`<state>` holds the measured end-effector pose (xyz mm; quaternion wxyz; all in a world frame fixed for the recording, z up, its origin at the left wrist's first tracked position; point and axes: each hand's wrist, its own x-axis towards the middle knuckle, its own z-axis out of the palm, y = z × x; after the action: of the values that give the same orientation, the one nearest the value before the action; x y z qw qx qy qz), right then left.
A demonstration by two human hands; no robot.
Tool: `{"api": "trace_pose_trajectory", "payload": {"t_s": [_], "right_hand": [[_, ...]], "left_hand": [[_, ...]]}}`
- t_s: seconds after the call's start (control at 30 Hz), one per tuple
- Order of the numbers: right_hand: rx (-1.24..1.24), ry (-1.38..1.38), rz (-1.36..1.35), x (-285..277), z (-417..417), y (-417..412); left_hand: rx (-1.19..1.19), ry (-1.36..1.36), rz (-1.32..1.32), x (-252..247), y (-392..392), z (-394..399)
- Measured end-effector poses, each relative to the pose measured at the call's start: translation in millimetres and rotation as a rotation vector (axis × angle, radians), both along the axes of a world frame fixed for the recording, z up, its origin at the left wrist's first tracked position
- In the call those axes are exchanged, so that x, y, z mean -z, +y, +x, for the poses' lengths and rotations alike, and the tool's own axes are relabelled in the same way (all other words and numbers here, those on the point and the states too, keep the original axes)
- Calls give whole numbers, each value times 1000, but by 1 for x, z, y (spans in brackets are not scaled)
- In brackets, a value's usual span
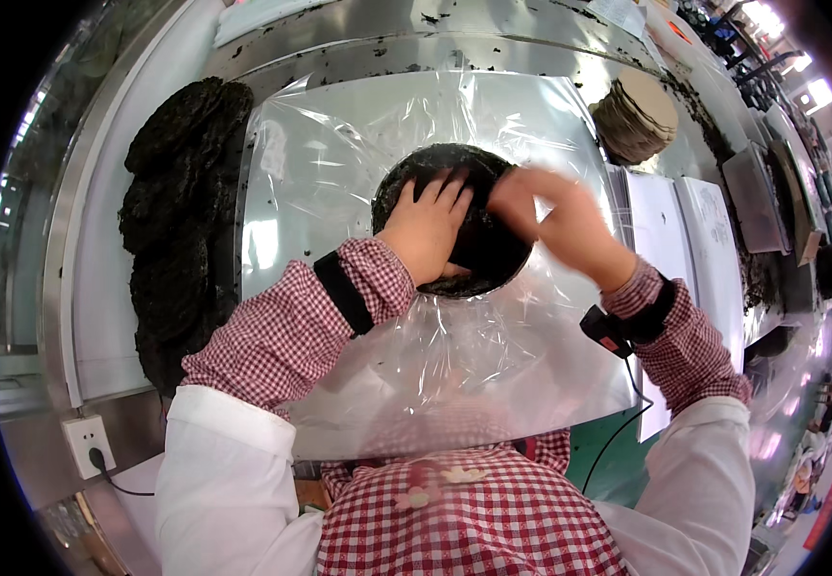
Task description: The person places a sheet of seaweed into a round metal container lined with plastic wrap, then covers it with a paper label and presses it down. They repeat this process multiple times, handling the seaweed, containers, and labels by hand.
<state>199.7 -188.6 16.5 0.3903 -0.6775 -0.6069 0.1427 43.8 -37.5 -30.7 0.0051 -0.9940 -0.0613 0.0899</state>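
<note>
A round dark mass of what looks like dried seaweed [484, 248] is ringed by clear plastic film [459, 345], whose creases spread outward from it. I cannot tell whether a container holds it. My left hand [427, 227] lies over its left half, palm down and fingers spread, the fingertips towards its far side. At the right rim, my right hand [553, 216] is blurred, with its fingers bent inward; whether they grip anything does not show. Beneath the film is a pale, shiny board [344, 410].
Overlapping dark round cakes, apparently seaweed [171, 237], line the left side. A stack of tan discs [639, 115] stands at the far right, near white sheets [707, 245] and a clear plastic bin [754, 201]. A black cable [614, 443] hangs from a device [605, 333] at my right wrist.
</note>
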Motion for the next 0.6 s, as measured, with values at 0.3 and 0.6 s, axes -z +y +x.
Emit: {"api": "trace_pose_trajectory", "payload": {"t_s": [0.3,0.6], "right_hand": [[347,186,-55,-24,76,27],[293,93,-506,10,55,-72]], "left_hand": [[-24,189,-10,-1,-4,9],[-8,162,-14,5,-2,12]]}}
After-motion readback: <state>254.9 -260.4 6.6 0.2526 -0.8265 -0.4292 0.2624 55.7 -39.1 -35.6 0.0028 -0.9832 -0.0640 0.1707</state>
